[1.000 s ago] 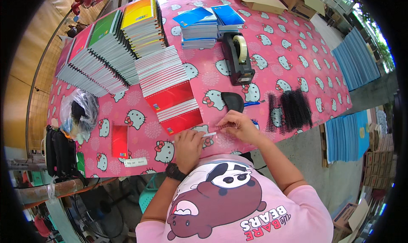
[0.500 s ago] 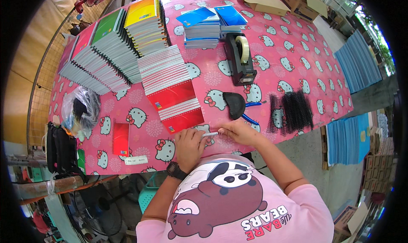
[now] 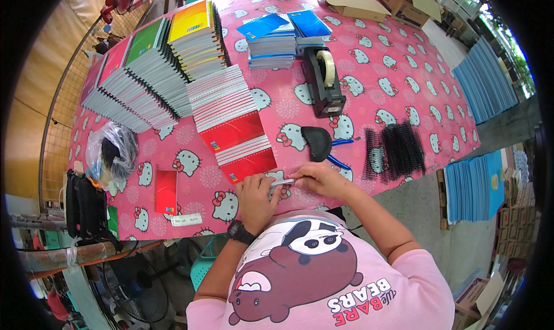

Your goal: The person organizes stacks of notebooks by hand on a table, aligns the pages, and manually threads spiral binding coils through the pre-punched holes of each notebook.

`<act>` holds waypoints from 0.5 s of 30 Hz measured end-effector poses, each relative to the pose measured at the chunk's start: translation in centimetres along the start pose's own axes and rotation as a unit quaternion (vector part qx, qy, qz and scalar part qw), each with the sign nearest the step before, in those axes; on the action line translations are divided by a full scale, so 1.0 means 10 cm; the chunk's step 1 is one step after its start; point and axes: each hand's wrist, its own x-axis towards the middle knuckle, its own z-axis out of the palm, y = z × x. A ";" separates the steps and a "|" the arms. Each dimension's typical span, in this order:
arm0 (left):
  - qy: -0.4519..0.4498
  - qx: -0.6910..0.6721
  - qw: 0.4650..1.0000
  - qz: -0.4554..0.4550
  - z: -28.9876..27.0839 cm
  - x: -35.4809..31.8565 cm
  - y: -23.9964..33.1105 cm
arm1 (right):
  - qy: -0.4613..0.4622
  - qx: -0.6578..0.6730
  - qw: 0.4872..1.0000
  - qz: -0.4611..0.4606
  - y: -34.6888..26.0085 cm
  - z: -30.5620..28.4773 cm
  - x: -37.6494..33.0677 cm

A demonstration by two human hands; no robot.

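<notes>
**Both hands pinch a small pale strip at the table's near edge**

Just below the middle of the frame, the left hand (image 3: pixel 255 198) and the right hand (image 3: pixel 321 180) meet over a small pale strip (image 3: pixel 284 182), which lies on the pink cartoon-cat tablecloth (image 3: pixel 392 70) at the near edge of the table. The left hand is curled nearly closed, its fingers pinched on the strip's left end; a black wristwatch (image 3: pixel 239 232) sits on that wrist. The right hand is also narrowed, fingertips bent down onto the strip's right end. What the strip is made of is too small to tell.

Touching or just above the left hand lies a fanned row of red-covered spiral notebooks (image 3: pixel 234 128), running toward the upper left, where taller stacks of notebooks (image 3: pixel 156 70) with green, yellow and pink covers lean. Just above the right hand sits a black rounded pouch (image 3: pixel 317 142), with blue-handled pliers (image 3: pixel 341 151) beside it. To the right of these lies a heap of black spiral binding coils (image 3: pixel 397 152). A black tape dispenser (image 3: pixel 324 82) stands in the upper middle, with stacks of blue notebooks (image 3: pixel 283 38) above it. At the left lie a single red notebook (image 3: pixel 166 191) and a clear plastic bag (image 3: pixel 111 154) with dark contents.
</notes>
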 end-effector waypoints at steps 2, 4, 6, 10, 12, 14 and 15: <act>0.007 0.001 1.000 -0.001 0.00 0.00 0.00 | -0.022 0.003 0.999 0.023 0.02 -0.01 0.00; -0.006 0.001 1.000 -0.004 -0.01 0.00 0.01 | -0.049 -0.012 0.997 0.055 0.03 -0.03 0.01; -0.007 0.001 1.000 -0.005 -0.03 0.01 0.03 | -0.027 -0.025 0.999 0.019 0.02 -0.02 0.02; -0.001 -0.002 1.000 -0.003 -0.03 0.03 0.04 | 0.037 -0.052 0.996 -0.060 -0.01 0.04 0.05; -0.003 -0.001 1.000 -0.003 -0.03 0.04 0.04 | 0.054 -0.040 0.996 -0.052 0.01 0.10 0.04; -0.006 0.000 1.000 -0.004 -0.02 0.03 0.03 | 0.071 -0.027 0.996 -0.044 0.00 0.10 0.04; -0.013 0.011 1.000 0.000 -0.03 0.03 0.02 | 0.062 -0.028 0.996 -0.054 -0.02 0.07 0.05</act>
